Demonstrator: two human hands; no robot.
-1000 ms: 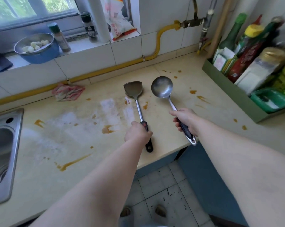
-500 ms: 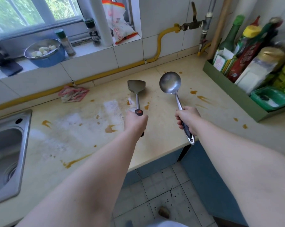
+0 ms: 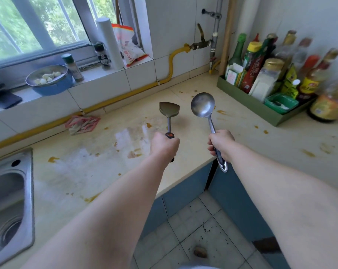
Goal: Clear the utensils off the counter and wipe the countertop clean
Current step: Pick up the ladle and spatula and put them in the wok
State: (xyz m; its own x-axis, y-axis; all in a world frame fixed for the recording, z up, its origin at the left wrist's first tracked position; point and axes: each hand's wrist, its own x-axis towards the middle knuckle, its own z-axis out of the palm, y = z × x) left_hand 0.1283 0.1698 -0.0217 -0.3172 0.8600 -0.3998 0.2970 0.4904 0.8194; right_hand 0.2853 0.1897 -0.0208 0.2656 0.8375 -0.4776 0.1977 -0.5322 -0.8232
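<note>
Fists are the state of both hands. The left hand (image 3: 164,145) is closed around the dark grip of the spatula (image 3: 169,113), and the right hand (image 3: 220,143) is wrapped around the handle of the ladle (image 3: 203,105), whose steel butt pokes out below the knuckles toward 6 o'clock. Both utensils point away from the body toward 12 o'clock, blade and bowl side by side, near each other but apart.

A second ago both heads lay flat on the countertop (image 3: 71,171); now they are raised, with a soft shadow showing beneath the spatula blade, so I judge both clear of the surface. That settles the first half of the job: nothing metal is left lying on the work area, and the tools only need a place to go. The sink (image 3: 11,202) sits at about 8 o'clock from the hands and looks the likely drop-off.

Wiping is still all to do. Brown sauce spots (image 3: 53,159) and streaks dot the surface from 9 o'clock round to 3 o'clock, with a pale smeared patch between. A crumpled red-and-white rag (image 3: 82,124) waits at about 10 o'clock against the tiled wall, below the yellow gas hose (image 3: 125,95). The green tray (image 3: 247,102) of sauce bottles stands at 2 o'clock, well apart.
</note>
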